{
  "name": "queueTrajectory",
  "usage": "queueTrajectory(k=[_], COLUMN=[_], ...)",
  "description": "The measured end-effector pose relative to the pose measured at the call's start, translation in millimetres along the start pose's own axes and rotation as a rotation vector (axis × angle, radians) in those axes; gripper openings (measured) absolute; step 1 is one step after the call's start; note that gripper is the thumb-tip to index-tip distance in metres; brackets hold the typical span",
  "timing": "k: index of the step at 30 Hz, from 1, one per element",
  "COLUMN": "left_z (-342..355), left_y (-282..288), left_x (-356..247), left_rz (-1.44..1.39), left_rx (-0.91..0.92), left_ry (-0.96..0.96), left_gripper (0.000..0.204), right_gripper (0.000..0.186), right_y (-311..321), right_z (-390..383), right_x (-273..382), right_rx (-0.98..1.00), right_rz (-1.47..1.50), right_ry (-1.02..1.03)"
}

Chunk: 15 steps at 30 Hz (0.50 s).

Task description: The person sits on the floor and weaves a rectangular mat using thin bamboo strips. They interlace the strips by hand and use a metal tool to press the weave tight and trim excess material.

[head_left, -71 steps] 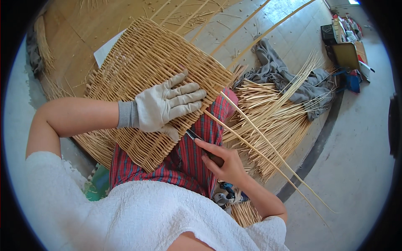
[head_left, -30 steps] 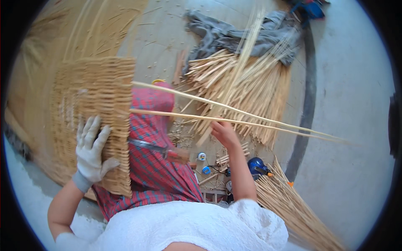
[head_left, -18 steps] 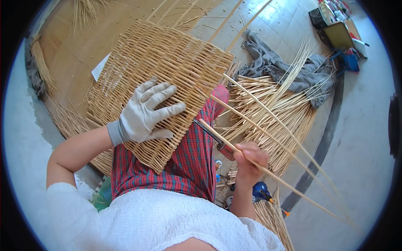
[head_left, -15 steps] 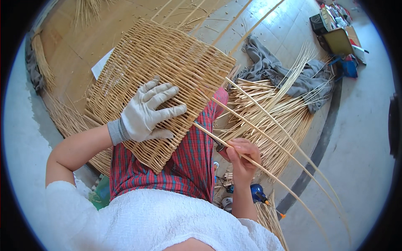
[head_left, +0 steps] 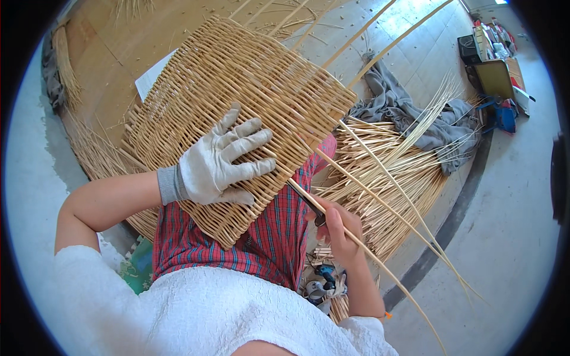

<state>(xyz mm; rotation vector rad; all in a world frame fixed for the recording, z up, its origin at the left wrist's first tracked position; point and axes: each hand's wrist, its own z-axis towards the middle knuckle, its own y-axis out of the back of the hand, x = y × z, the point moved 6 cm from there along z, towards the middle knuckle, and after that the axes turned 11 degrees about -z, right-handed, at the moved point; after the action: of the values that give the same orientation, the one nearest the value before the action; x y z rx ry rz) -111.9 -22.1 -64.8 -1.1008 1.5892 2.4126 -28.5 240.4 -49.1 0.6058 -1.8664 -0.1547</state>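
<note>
A: What's nearest the wearer?

B: The white textured top [head_left: 225, 308]. Then a red plaid garment [head_left: 196, 243] over the lap, on the near side of the gloved fingers.

A: How do the hands stand?

B: The left hand [head_left: 211, 163], in a pale glove with a grey cuff, lies palm down with its fingers spread apart. The right hand [head_left: 338, 234] is bare, its fingers curled round a narrow dark tool [head_left: 319, 219].

A: And the wicker panel [head_left: 249, 101]?

B: Directly under the left fingers, reaching well past them and lying askew over the lap. Its right edge is just ahead of the right fingers, and the tool points at it.

A: Do the right fingers pinch that pale rod [head_left: 386, 270] too?

B: I can't tell. It runs from the panel's edge beside the tool, passes against the right hand and bends away to the lower right.

A: Farther out?

B: A pair of rods [head_left: 368, 191] juts from the same edge, beyond the right fingers, crossing near their ends. Past those, a heap of rods [head_left: 415, 172] lies on the floor, grey cloth [head_left: 436, 133] at its far end. Well beyond the right fingers sit a blue bag [head_left: 506, 115] and a black box [head_left: 469, 50].
</note>
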Motion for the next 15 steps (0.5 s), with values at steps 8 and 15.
queueTrajectory(k=[8,15], left_z=[1.3,-1.1], left_y=[1.8,4.0], left_x=[1.4,-0.9], left_rz=[0.009,-0.015], left_rx=[-0.038,-0.057], left_ry=[-0.010,0.039], left_gripper=[0.086,0.093], right_gripper=[0.043,0.027], right_y=[11.1,38.2], right_z=[20.9,12.8], right_x=[1.4,-19.1], right_rx=[0.300,-0.107], right_rz=[-0.037,-0.881], right_ry=[-0.089,0.172])
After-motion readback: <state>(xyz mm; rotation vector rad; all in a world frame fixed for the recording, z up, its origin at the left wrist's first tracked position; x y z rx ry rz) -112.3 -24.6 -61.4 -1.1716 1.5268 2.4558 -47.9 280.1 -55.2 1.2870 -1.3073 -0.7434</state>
